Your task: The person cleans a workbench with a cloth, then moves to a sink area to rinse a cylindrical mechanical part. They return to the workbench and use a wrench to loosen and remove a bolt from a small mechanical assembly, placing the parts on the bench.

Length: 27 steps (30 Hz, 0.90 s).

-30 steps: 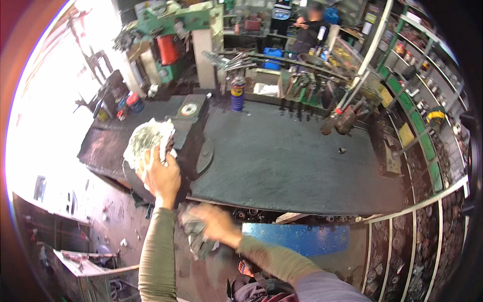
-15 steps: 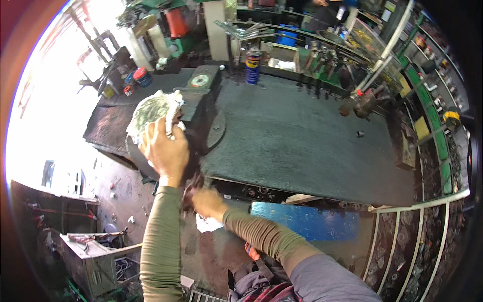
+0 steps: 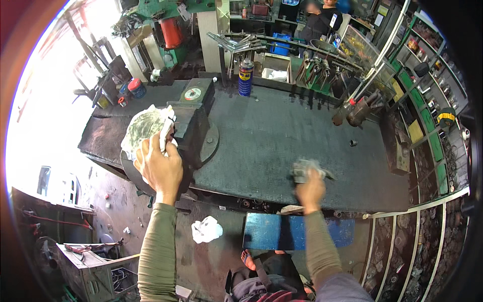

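My left hand (image 3: 160, 163) is closed on a whitish, stained rag (image 3: 146, 126) bunched against the left side of a dark bench vise (image 3: 193, 118). Part of the vise lies hidden behind the rag and hand. Over the front right part of the dark workbench (image 3: 261, 136), my right hand (image 3: 311, 192) is closed on a crumpled grey cloth (image 3: 305, 170), smeared by motion. Whether that cloth touches the bench top I cannot tell. A disc (image 3: 192, 94) with a pale and red face lies on the back of the vise.
A blue spray can (image 3: 245, 80) stands at the bench's back edge. A small metal fitting (image 3: 353, 143) lies to the right. Below the front edge are a blue board (image 3: 261, 231) and a white cloth (image 3: 207, 229) on the floor. Another person (image 3: 322, 22) is at the far back.
My right hand has swung from beside the vise's front out to the right, over the bench, with the grey cloth. My left hand stays on the rag at the vise.
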Available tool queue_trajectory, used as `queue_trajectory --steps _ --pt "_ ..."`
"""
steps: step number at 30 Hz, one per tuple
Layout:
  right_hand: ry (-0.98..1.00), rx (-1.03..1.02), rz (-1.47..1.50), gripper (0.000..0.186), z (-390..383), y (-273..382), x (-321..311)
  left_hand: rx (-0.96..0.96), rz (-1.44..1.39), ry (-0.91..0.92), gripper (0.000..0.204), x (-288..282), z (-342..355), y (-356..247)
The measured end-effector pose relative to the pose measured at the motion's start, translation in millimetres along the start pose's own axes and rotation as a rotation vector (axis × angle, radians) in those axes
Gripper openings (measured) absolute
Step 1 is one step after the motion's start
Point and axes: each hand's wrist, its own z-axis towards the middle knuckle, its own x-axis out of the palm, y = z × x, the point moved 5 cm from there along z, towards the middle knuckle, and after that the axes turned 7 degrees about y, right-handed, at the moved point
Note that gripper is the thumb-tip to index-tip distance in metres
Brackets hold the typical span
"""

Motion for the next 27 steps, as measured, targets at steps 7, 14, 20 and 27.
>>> queue_trajectory --steps 7,14,20,27 --pt "0.825 -0.713 0.638 0.064 -66.2 295.1 32.6 0.082 -0.076 0.012 0.035 6.2 -2.7 3.4" --pt "-0.103 -0.244 0.576 0.056 173.4 118.7 -9.6 0.082 -0.067 0.020 0.032 4.7 -2.5 1.4" --pt "-0.073 -0.099 0.206 0.054 367.5 39.8 93.2 0.046 -0.129 0.076 0.029 1.7 -1.7 -1.3" --pt "0.415 -0.625 0.071 0.052 284.6 155.2 185.4 -0.001 -0.139 0.052 0.021 3.7 -2.4 -0.7"
